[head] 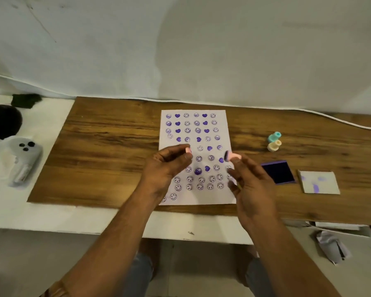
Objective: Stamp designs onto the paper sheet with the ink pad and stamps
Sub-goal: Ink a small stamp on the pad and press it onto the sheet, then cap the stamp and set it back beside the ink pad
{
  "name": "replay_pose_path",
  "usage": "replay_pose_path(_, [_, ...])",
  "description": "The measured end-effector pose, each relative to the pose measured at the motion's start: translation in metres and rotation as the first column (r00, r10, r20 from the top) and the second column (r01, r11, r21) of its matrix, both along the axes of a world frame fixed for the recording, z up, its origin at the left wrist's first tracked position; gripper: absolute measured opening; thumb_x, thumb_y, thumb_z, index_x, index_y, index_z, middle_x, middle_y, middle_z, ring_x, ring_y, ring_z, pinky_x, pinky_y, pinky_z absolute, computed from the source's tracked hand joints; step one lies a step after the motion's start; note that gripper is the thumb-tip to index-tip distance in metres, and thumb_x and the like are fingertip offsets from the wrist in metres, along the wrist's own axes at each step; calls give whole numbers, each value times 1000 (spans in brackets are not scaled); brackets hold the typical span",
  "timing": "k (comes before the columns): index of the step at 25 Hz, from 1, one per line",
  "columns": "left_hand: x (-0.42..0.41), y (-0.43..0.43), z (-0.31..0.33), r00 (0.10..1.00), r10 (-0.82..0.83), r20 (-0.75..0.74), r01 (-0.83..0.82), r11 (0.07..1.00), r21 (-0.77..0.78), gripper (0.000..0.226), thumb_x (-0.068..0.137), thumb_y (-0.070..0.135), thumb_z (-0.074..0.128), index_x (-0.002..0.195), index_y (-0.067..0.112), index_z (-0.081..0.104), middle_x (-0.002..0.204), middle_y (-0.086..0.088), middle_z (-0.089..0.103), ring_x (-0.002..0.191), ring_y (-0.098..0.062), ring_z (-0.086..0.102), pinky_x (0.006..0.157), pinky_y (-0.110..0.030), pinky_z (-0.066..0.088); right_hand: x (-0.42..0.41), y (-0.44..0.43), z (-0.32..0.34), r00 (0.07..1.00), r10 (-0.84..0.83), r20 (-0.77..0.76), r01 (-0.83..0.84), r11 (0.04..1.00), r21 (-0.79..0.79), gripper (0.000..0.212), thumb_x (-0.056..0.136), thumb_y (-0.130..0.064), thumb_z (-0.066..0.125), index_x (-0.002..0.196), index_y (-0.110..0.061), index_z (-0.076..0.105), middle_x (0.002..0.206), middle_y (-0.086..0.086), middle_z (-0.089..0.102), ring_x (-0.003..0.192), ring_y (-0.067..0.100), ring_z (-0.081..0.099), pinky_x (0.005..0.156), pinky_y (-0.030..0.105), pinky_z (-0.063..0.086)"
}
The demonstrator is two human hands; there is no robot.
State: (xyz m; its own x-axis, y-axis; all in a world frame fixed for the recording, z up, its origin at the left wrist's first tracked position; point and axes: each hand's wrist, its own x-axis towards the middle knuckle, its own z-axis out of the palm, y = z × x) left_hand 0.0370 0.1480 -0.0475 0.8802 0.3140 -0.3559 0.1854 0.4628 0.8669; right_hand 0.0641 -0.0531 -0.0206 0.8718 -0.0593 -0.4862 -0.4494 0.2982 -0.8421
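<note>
Between impressions: right hand point(247, 179) pinches a small pink round stamp point(231, 156) above the white, purple-stamped paper sheet point(194, 157); left hand point(169, 166) apparently pinches its pink cap point(188, 150). Next: re-ink at the purple ink pad point(278, 172), three o'clock.

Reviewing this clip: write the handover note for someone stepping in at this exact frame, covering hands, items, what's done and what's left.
Left hand: raised over the paper sheet, pinching a small pink piece, apparently a cap.
Right hand: holds the pink stamp sideways, inked face toward the left hand.
Ink pad: open on the wooden board, right of the sheet; its lid lies further right.
Teal stamp and cream stamp: parked above the pad.
Done: rows of purple smileys and hearts cover most of the sheet.
Left: the bottom row has open space right of the lowest smileys; one print is smudged.
</note>
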Motion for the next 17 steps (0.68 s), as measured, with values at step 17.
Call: replay_pose_path(17, [14, -35, 7, 993, -117, 4, 112, 960, 255, 26, 68, 27, 87, 94, 33, 84, 94, -2, 84, 80, -19, 79, 74, -30, 64, 12, 0, -4, 929, 273, 249, -198, 937, -287, 30, 90, -12, 80, 116, -25, 78, 117, -3, 80, 107, 16, 73, 73, 27, 57])
